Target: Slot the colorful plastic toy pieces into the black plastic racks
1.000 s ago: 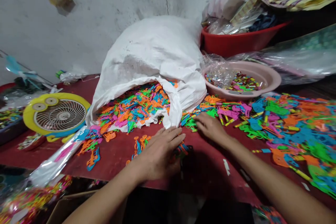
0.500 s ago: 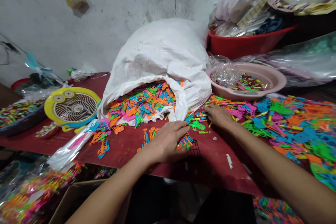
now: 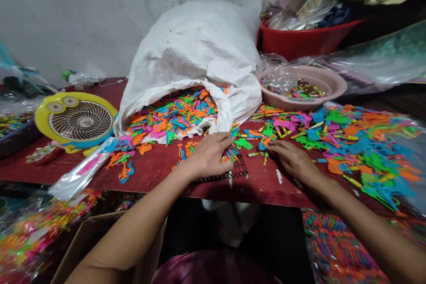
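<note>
My left hand (image 3: 213, 153) lies palm down, fingers stretched and thumb apart, over a black wire rack (image 3: 240, 167). Small bright plastic pieces show beside and under it, partly hidden by the palm. My right hand (image 3: 293, 159) rests low on the red tabletop with its fingers stretched to the left. Its fingertips are at an orange and blue plastic piece (image 3: 262, 145); its thumb is hidden. Around them lie a green plastic piece (image 3: 243, 143) and small yellow-banded tubes (image 3: 265, 158). Behind, a white sack (image 3: 196, 44) opens onto a heap of coloured plastic pieces (image 3: 179, 113).
A loose pile of coloured pieces (image 3: 362, 142) spreads at right. Behind it stand a pink basin (image 3: 336, 82) with small tubes and a red basin (image 3: 309, 40). At left are a yellow fan (image 3: 43, 117) and a clear plastic bag (image 3: 80, 168). An open carton (image 3: 73, 239) sits below the table.
The view has tipped down and shifted. My right hand has drawn back from the pieces near the sack towards me. My left hand stays over the rack, more of which now shows.
</note>
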`<move>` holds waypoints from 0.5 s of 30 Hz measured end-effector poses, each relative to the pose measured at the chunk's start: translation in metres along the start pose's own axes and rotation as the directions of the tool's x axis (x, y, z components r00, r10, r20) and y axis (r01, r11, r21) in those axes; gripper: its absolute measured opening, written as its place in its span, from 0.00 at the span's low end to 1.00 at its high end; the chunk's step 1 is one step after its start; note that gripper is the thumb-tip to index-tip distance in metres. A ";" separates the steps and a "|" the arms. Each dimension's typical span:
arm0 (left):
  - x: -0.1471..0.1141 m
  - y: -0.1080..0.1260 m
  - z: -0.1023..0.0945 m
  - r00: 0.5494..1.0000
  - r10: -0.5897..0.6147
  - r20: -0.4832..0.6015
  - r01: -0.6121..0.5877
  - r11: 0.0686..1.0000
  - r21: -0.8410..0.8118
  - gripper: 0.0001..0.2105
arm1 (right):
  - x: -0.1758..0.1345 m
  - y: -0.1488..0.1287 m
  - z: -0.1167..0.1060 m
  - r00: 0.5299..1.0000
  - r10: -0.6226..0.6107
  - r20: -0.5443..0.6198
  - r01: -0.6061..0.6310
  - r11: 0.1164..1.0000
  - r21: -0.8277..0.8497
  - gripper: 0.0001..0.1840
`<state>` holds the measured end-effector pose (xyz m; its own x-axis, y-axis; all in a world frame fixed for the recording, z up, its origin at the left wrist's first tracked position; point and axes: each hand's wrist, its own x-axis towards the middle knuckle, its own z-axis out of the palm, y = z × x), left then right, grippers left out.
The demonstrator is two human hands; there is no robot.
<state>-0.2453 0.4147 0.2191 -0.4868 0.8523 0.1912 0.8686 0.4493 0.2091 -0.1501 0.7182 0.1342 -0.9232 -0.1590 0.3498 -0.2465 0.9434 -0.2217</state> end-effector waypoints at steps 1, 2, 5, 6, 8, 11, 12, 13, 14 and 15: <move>0.001 0.001 0.001 1.000 -0.007 -0.004 0.007 1.000 0.006 0.29 | -0.005 -0.004 0.000 0.996 0.091 -0.026 -0.091 0.996 -0.003 0.19; 0.001 0.001 0.001 1.000 -0.015 -0.008 0.015 1.000 0.011 0.29 | -0.007 -0.009 0.000 0.978 0.207 -0.039 -0.208 0.978 -0.017 0.17; 0.004 0.004 0.002 0.999 -0.037 -0.016 0.038 0.999 0.031 0.28 | -0.001 -0.026 0.004 0.853 0.522 0.024 -0.516 0.849 -0.116 0.20; 0.005 0.005 0.002 0.999 -0.040 -0.018 0.041 0.998 0.037 0.28 | 0.005 -0.032 0.006 0.815 0.575 0.064 -0.561 0.813 -0.156 0.22; 0.006 0.006 0.002 0.999 -0.039 -0.022 0.040 0.998 0.046 0.27 | 0.019 -0.041 0.012 0.773 0.622 0.128 -0.591 0.778 -0.214 0.23; 0.006 0.005 0.002 0.999 -0.031 -0.029 0.033 0.998 0.048 0.26 | 0.040 -0.043 0.018 0.723 0.660 0.202 -0.630 0.751 -0.198 0.20; 0.006 0.004 0.003 0.999 -0.031 -0.031 0.033 0.998 0.047 0.26 | 0.045 -0.041 0.018 0.710 0.667 0.225 -0.643 0.745 -0.178 0.19; 0.005 0.003 0.003 0.999 -0.029 -0.031 0.031 0.998 0.047 0.26 | 0.048 -0.037 0.018 0.702 0.670 0.242 -0.653 0.741 -0.158 0.17; 0.005 0.002 0.003 0.999 -0.025 -0.030 0.026 0.999 0.046 0.26 | 0.049 -0.033 0.016 0.699 0.668 0.255 -0.657 0.741 -0.140 0.16; 0.005 0.001 0.003 0.999 -0.018 -0.031 0.019 0.999 0.044 0.26 | 0.048 -0.029 0.014 0.701 0.662 0.264 -0.653 0.745 -0.132 0.14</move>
<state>-0.2463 0.4201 0.2175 -0.5051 0.8353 0.2174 0.8622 0.4770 0.1705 -0.1910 0.6793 0.1447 -0.8886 0.4362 -0.1418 0.4587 0.8456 -0.2732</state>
